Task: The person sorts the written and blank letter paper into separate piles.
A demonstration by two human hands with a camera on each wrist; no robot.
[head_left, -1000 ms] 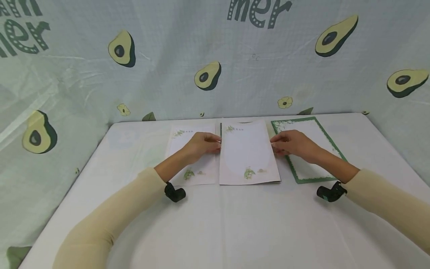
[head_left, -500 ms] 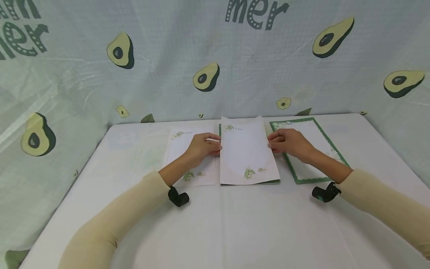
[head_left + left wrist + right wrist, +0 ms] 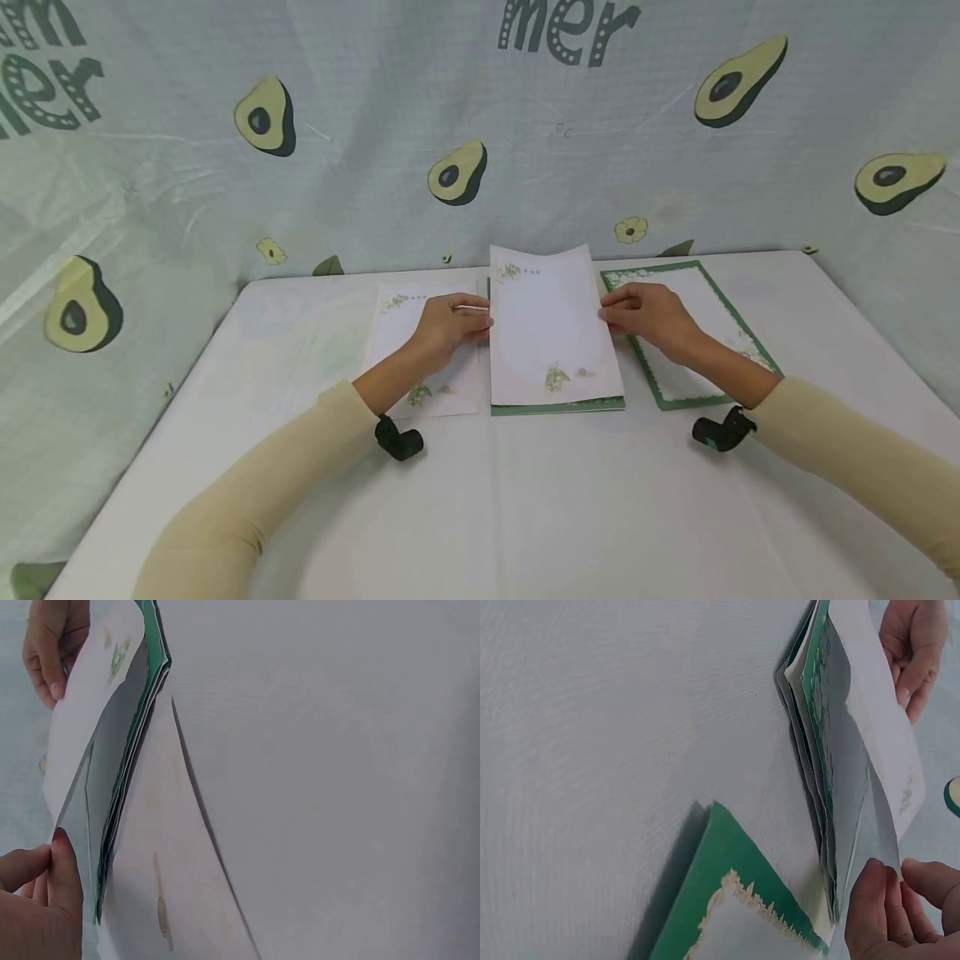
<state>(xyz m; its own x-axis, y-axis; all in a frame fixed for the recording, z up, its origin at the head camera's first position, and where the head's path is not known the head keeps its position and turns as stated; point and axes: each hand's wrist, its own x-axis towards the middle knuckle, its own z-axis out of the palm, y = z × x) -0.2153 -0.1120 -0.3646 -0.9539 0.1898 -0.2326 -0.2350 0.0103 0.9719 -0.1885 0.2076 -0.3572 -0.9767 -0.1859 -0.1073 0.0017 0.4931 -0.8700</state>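
Note:
Between both hands a pale pink sheet of paper point(image 3: 553, 333) with small plant prints is held up by its side edges. My left hand point(image 3: 447, 323) pinches its left edge between thumb and fingers, and my right hand point(image 3: 651, 315) pinches the right edge. Beneath it lies a stack of papers point(image 3: 810, 712) with a green-bordered sheet on top; both wrist views show a gap between the lifted sheet and this stack. Under my left wrist, a similar pink sheet point(image 3: 390, 331) lies flat. A green-bordered sheet point(image 3: 693, 387) lies at an angle below my right hand.
Everything lies on a white-covered table point(image 3: 480, 508), near its back edge. Behind it hangs a pale cloth point(image 3: 360, 100) printed with avocados. A small black camera point(image 3: 399, 439) sits on my left wrist, another camera point(image 3: 722, 432) on my right.
The held pink sheet has risen and shifted toward the back of the table, baring the green-bordered sheet along its front edge. Both hands have kept their pinch on its sides.

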